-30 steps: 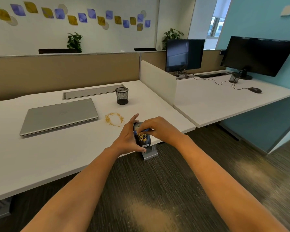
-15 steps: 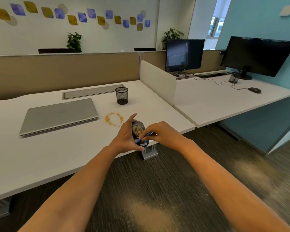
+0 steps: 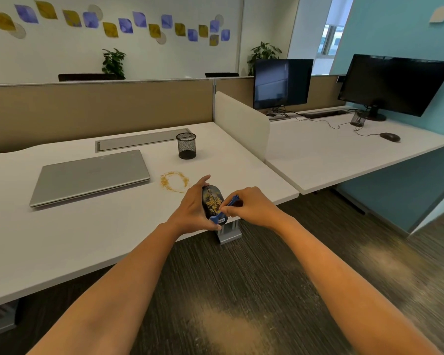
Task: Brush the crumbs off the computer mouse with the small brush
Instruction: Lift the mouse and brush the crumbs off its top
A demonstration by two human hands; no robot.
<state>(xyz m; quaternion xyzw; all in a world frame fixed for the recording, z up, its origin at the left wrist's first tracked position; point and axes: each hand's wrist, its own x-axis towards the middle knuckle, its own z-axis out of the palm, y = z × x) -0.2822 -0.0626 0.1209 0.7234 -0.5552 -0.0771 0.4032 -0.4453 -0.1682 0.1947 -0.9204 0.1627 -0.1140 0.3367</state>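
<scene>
Reaching forward from the bottom of the view, two bare forearms cross open carpeted floor (image 3: 241, 290) and meet at the near edge of the white surface (image 3: 100, 234). The left hand (image 3: 192, 208) wraps around the one dark computer mouse (image 3: 212, 201), holding it tilted up just past that edge, above the grey desk foot (image 3: 228, 233). Yellow crumbs (image 3: 213, 201) cover the middle of the mouse's back. The right hand (image 3: 251, 207) is closed, pinching the one small blue brush (image 3: 228, 204) between its fingertips, the brush lying across the mouse's lower right side and touching it. Half a second ago the brush sat slightly lower on the mouse; both hands have barely shifted since.

Just beyond the hands, a ring of crumbs (image 3: 174, 181) lies on the surface, with bare white room around it. One closed silver laptop (image 3: 90, 175) lies to the left, well apart from the hands, and one black mesh pen cup (image 3: 186, 146) stands behind the ring. A white divider panel (image 3: 241, 124) marks the right end of this surface. Past it the neighbouring surface (image 3: 331, 155) carries two dark monitors (image 3: 395, 83), a second mesh cup (image 3: 358, 119) and a second, wired mouse (image 3: 390, 137). Two potted plants (image 3: 113, 62) stand beyond the tan partition.
</scene>
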